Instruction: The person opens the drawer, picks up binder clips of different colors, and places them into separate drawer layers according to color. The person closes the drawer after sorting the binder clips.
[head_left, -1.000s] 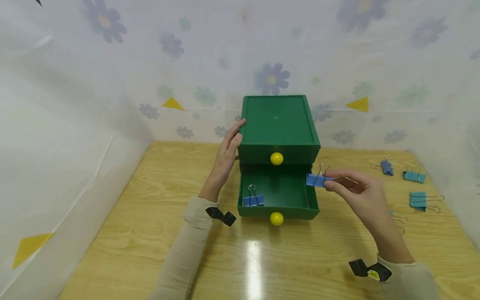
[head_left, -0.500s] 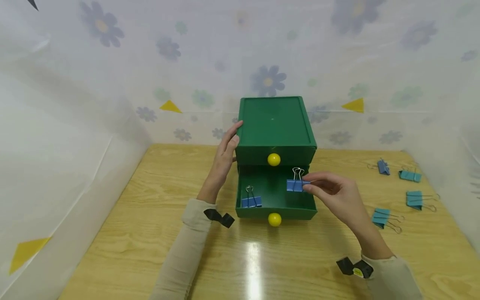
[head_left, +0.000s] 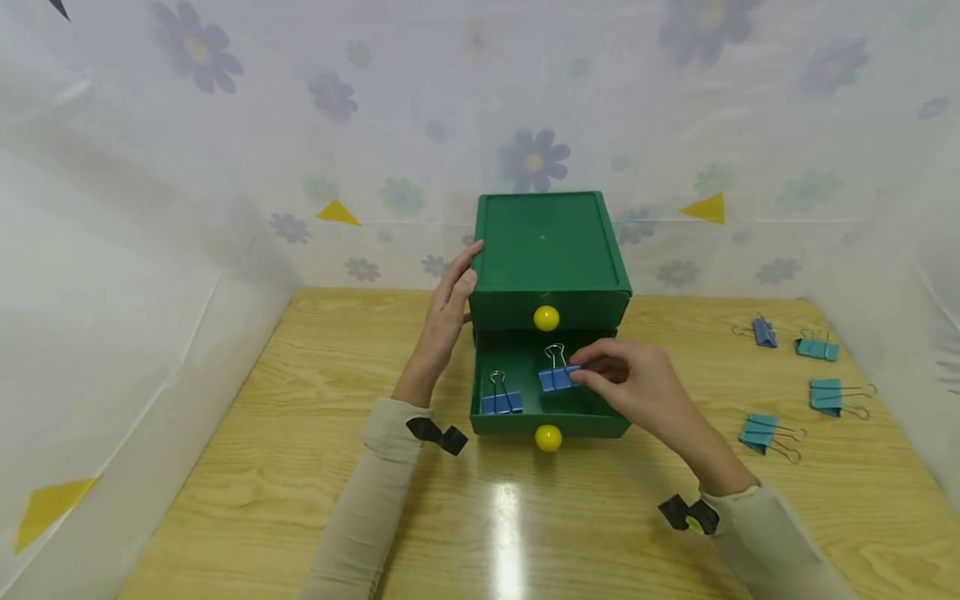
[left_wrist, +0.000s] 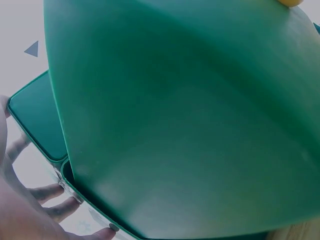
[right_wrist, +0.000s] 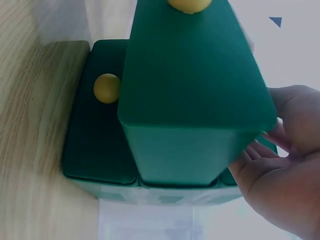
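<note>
A green drawer cabinet (head_left: 546, 242) stands on the table with one drawer (head_left: 510, 427) pulled out below the top one. My left hand (head_left: 442, 325) rests on the cabinet's left side; its fingers (left_wrist: 62, 209) touch that side, fairly straight. Over the open drawer, my right hand (head_left: 641, 387) pinches a blue binder clip (head_left: 553, 381) at its right end, the wire handles pointing up. Another blue binder clip (head_left: 501, 405) stands in the drawer's front left corner. In the right wrist view, the drawer front (right_wrist: 195, 65) hides the held clip.
Right of the cabinet lie a blue binder clip (head_left: 765, 332) and three teal binder clips (head_left: 761, 433). A lower drawer with a yellow knob (right_wrist: 106, 88) is pushed in. A flower-patterned sheet (head_left: 420, 125) hangs behind the table (head_left: 300, 467).
My right hand has carried the pinched blue binder clip leftward from the drawer's right edge to over its middle, and slightly down. The left hand stays on the cabinet.
</note>
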